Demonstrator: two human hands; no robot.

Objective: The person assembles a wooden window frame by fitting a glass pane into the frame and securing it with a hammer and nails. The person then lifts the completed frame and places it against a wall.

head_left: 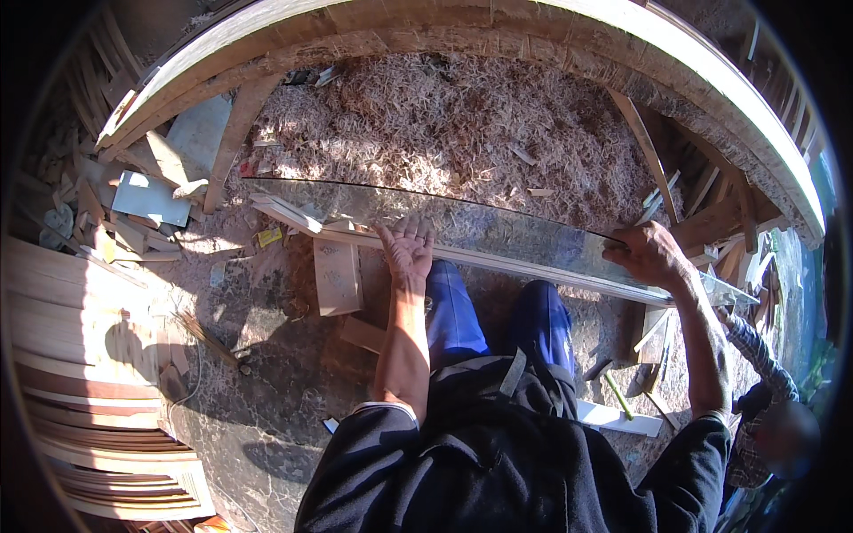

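Note:
A long clear glass pane [498, 222] lies across in front of me, with pale wooden strips [533, 272] along its near side. My left hand [409, 249] is at the strips left of centre, palm up and fingers stretched out; the fingers reach to the pane. With bent fingers, my right hand [647, 252] grips the pane's far edge toward the right. The fingertips there are partly hidden. A wooden block [338, 277] stands under the strips just left of my left hand.
A curved wooden bench [444, 27] arcs across the far side, with wood shavings [462, 124] heaped below. Stacked boards [98, 382] lie at left, offcuts [98, 213] beyond. Another person [755, 391] is close at right, an arm toward the pane's end. A white board [619, 417] lies behind my legs.

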